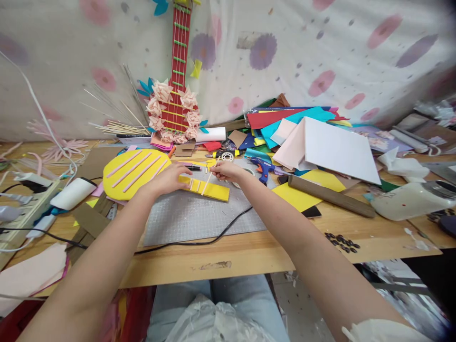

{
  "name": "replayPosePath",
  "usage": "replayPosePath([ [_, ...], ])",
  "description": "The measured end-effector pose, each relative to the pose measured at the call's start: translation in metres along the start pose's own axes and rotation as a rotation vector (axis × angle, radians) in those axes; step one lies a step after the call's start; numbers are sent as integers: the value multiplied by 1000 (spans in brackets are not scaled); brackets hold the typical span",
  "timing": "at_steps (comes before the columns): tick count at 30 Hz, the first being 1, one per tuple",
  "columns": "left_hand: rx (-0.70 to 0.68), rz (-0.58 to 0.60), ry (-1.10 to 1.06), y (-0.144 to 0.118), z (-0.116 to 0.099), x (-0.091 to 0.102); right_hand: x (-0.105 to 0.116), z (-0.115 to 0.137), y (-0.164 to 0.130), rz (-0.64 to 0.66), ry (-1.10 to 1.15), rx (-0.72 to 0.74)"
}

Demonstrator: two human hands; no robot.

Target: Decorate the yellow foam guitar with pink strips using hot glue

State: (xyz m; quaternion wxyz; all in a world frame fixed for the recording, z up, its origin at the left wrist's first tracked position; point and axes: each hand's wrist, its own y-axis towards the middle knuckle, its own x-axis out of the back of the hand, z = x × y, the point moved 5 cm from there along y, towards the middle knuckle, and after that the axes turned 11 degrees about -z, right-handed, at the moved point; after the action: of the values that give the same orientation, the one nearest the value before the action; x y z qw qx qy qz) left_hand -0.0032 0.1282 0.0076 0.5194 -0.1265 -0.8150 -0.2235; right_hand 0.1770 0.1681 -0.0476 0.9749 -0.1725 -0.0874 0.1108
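Note:
My left hand (167,179) holds the near-left end of a yellow strip (218,192), thumb on the front side and fingers on the far side. This strip looks like a toy guitar neck, with a few pale thin bars across it. Its left end is hidden under my hand. In a pinch, my right hand (225,171) grips a thin pale stick (206,183) that slants across the strip. A yellow rounded guitar-like body (137,172) with pink stripes lies left of my left hand. The grey cutting mat (199,219) is underneath.
A blue glue gun (262,170) and a roll of tape (245,176) are right of my right hand. A black cable (228,229) crosses the mat. A red flower-trimmed guitar (176,111) stands at the back. Coloured sheets (295,118), a brown tube (331,195) and black beads (342,242) lie right.

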Motion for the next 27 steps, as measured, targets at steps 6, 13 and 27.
replayPosePath([
  [6,-61,101,194,2,3,-17,-5,-5,13,21,-90,12],
  [13,-82,128,213,4,6,-18,-1,-10,20,5,-147,46],
  [27,-40,146,239,1,17,-7,-6,-14,18,-19,-86,24],
])
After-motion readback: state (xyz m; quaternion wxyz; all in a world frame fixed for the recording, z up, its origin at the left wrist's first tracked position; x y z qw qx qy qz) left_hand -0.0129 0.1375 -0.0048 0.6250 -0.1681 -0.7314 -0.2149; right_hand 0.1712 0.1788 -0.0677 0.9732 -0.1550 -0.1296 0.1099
